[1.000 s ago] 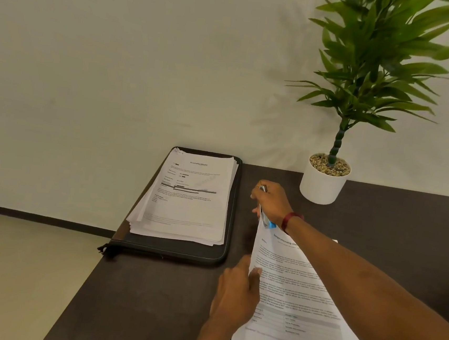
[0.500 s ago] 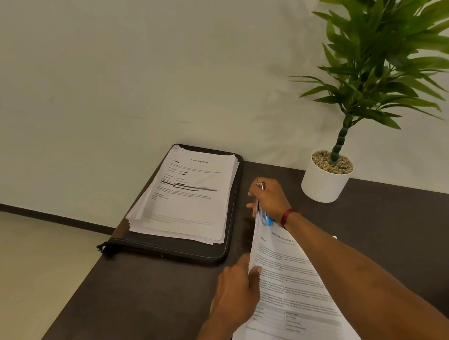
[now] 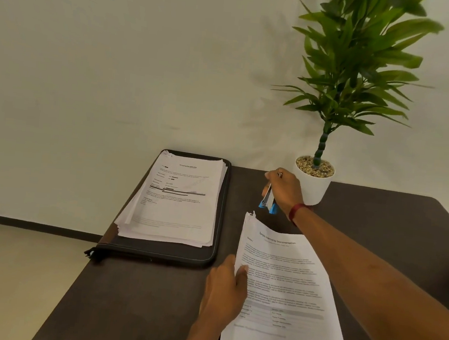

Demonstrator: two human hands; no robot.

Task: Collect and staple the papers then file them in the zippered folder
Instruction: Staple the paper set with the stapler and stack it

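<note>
A set of printed papers [image 3: 283,290] lies on the dark table in front of me. My left hand [image 3: 223,293] pinches its left edge, thumb on top. My right hand [image 3: 283,190] grips a blue and silver stapler [image 3: 267,201], lifted just beyond the papers' top left corner and apart from them. A black zippered folder [image 3: 155,252] lies shut at the table's left, with a stack of other papers [image 3: 176,201] resting on top of it.
A potted green plant in a white pot [image 3: 312,183] stands at the back, close to the right of my right hand. The dark table [image 3: 128,297] ends at its left edge above the floor. A pale wall runs behind.
My right hand has lifted the stapler off the papers' top left corner and moved it away toward the plant. My left hand keeps its hold on the papers' edge.
</note>
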